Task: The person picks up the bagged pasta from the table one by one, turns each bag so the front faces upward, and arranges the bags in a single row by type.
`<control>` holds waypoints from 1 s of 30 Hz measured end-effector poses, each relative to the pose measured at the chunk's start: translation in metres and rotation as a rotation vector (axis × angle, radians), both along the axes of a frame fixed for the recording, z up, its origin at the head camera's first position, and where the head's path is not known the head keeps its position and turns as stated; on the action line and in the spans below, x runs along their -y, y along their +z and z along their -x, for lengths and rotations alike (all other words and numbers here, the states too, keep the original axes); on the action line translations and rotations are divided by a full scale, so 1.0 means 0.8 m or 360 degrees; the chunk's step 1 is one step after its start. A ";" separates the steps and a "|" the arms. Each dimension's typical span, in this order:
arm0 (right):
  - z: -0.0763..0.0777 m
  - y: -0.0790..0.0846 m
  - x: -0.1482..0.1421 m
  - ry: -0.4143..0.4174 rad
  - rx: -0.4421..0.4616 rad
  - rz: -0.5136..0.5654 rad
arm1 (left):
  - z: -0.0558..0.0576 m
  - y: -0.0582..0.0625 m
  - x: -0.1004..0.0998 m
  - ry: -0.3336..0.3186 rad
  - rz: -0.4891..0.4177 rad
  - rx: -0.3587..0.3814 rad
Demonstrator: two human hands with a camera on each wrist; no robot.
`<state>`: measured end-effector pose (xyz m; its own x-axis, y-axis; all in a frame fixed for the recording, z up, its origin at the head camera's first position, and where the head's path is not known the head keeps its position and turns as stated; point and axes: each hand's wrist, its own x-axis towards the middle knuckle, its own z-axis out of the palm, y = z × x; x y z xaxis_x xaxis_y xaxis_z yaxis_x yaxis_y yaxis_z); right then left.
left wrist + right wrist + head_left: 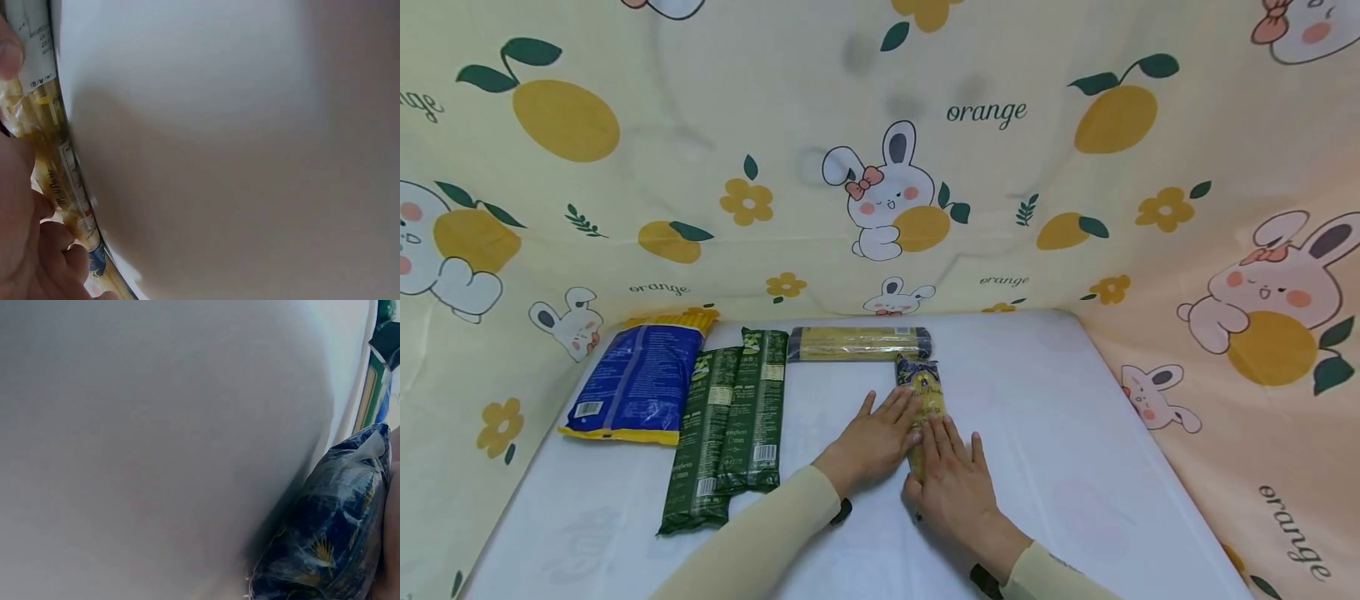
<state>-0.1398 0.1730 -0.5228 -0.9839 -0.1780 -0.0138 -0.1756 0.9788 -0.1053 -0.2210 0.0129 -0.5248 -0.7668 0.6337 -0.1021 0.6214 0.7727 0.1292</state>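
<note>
A long pack of pasta (929,403) in clear, yellowish wrapping with dark blue ends lies lengthwise on the white table. My left hand (874,440) rests on its left side, fingers stretched over the wrapper. Lower down, my right hand (957,490) lies on the near part with straight fingers, hiding much of that end. In the left wrist view, the fingers of the left hand (53,250) lie along the pack's printed side (61,175). A dark blue, crinkled end (325,544) of the pack fills the lower right corner of the right wrist view.
Another yellow pasta pack (859,343) lies crosswise just beyond. Two green spaghetti packs (703,433) (756,417) lie side by side on the left, partly overlapping. Behind them sits a blue bag with yellow edges (643,379). A printed curtain (790,100) encloses the white table (1060,467).
</note>
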 end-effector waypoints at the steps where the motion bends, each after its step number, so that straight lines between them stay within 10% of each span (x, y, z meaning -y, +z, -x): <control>1: 0.000 0.000 -0.003 -0.0009 -0.0004 -0.0008 | 0.001 -0.001 -0.004 -0.0009 -0.0006 -0.0010; 18: 0.024 0.005 -0.098 -0.0233 -0.0053 0.0010 | 0.013 0.001 -0.075 -0.0098 0.0012 0.0026; 30: 0.054 0.013 -0.189 -0.0165 0.0022 -0.0047 | 0.041 0.011 -0.006 0.0039 0.0041 0.0005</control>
<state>-0.1828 0.3242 -0.5120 -0.9967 -0.0744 -0.0312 -0.0718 0.9944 -0.0777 -0.2536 0.0181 -0.5157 -0.7816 0.6121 -0.1206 0.6020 0.7907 0.1113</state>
